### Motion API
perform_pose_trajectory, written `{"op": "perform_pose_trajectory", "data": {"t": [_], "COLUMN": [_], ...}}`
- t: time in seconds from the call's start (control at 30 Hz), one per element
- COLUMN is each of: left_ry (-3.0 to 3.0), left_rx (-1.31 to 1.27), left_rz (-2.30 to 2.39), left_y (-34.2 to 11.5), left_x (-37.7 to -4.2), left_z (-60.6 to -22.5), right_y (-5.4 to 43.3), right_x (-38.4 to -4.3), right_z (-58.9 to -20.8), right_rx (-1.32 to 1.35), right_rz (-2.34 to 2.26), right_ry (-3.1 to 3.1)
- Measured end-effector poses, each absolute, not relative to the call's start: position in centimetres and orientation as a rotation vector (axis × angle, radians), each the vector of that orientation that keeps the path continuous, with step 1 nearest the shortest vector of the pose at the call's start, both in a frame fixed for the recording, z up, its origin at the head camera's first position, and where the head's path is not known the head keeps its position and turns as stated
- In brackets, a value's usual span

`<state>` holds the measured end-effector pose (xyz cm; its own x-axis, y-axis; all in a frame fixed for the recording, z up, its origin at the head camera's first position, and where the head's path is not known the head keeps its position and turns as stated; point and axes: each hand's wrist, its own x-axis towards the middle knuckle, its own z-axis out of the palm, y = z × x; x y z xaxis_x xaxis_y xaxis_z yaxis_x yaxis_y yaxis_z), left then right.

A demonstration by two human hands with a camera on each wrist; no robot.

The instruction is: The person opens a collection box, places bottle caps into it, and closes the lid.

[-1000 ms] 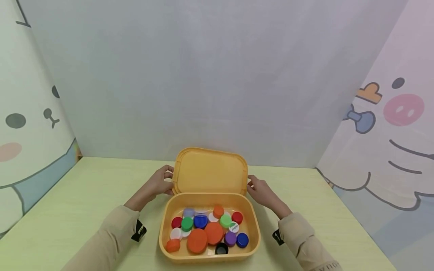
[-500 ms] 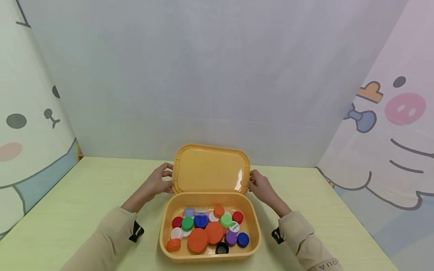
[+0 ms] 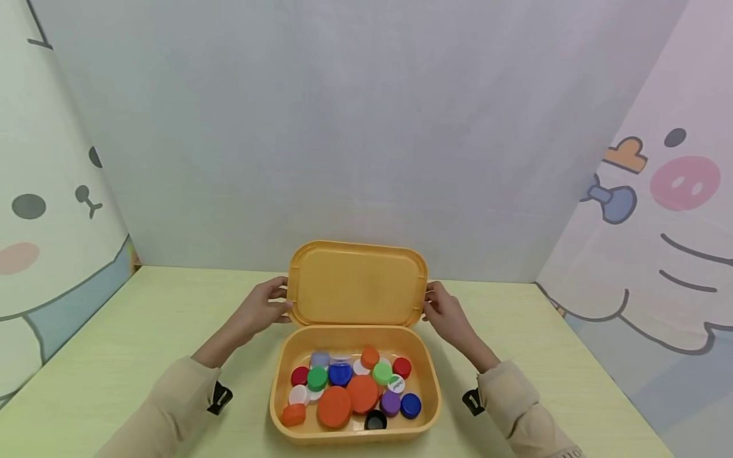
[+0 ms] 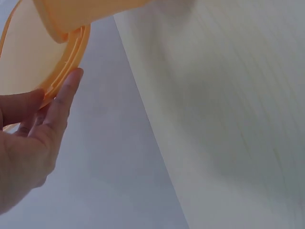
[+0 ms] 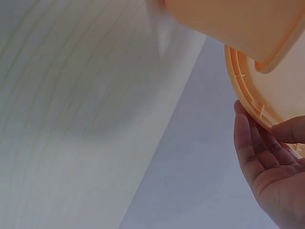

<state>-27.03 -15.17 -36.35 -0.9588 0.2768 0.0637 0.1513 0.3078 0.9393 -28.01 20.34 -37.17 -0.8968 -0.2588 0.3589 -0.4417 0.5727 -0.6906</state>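
Both hands hold a yellow-orange plastic lid (image 3: 357,284) by its short sides, its inner face toward me, tilted up behind the box. My left hand (image 3: 260,310) pinches the left edge, thumb on the inner side and fingers behind, as the left wrist view shows at the lid's rim (image 4: 71,57). On the opposite edge my right hand (image 3: 449,316) grips the same way; in the right wrist view its thumb (image 5: 289,130) lies over the rim. Just in front stands the matching open box (image 3: 355,437), its back rim overlapping the lid's lower edge.
Inside the box lie several bottle caps: two large orange ones (image 3: 335,407), a green one (image 3: 317,378), a purple one (image 3: 390,402), blue, red, white and a black one (image 3: 375,420). A pale wood-grain table (image 3: 189,299) runs back to a grey wall (image 3: 343,127).
The lid has risen slightly and tilted more upright, its top edge higher and its face showing wider. Both hands moved with it. The box and caps stay put.
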Motion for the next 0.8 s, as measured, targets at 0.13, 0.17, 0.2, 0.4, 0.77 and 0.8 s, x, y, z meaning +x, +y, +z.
{"op": "perform_pose_trajectory", "data": {"t": [0.13, 0.17, 0.2, 0.4, 0.77, 0.8], "left_ry": [2.464, 2.470, 2.474, 2.463, 2.524, 2.535], "left_rx": [0.489, 0.515, 0.541, 0.706, 0.939, 0.952], "left_rz": [1.730, 1.726, 1.723, 1.708, 1.555, 1.531], "left_y": [-15.5, -15.6, -15.7, -16.4, -17.3, -17.3], "left_x": [-26.7, -26.7, -26.6, -26.3, -25.3, -25.2], "left_z": [-36.3, -36.3, -36.3, -36.5, -36.7, -36.7], "right_y": [20.2, 20.2, 20.3, 20.4, 20.7, 20.7], "right_x": [-26.8, -26.8, -26.7, -25.5, -23.5, -23.4], "right_z": [-36.1, -36.1, -36.0, -35.5, -34.7, -34.7], "right_rx": [0.626, 0.636, 0.646, 0.737, 0.945, 0.962], "right_rz": [1.228, 1.225, 1.220, 1.144, 1.034, 1.028], "right_ry": [-2.554, -2.546, -2.541, -2.489, -2.361, -2.352]}}
